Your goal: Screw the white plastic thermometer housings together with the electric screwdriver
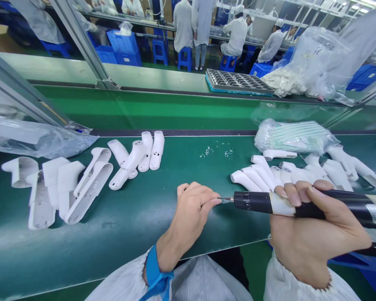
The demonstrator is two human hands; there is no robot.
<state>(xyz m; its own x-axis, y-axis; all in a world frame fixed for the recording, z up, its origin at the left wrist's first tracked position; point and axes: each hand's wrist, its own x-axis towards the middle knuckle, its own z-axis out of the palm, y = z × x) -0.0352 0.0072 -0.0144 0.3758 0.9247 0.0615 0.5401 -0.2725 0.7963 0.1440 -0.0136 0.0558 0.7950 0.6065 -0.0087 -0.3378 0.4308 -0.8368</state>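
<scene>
My right hand (316,225) is wrapped round a black and white electric screwdriver (253,202), which lies level and points left. Its thin metal bit (226,199) reaches to the fingertips of my left hand (194,217). Thumb and forefinger of that hand are pinched together at the bit's tip; whatever else is between them is hidden. Beyond my hands, small screws (207,151) are scattered in loose groups on the green bench (128,234). White curved plastic housings (257,177) lie in a pile just past the screwdriver.
To the left lie several open white housing halves (87,192) and joined housings (131,161). A clear bag (294,136) sits at the back right, bubble wrap (50,136) at the back left. A metal-topped tray (238,81) rests on the ledge beyond. People in white coats work farther off.
</scene>
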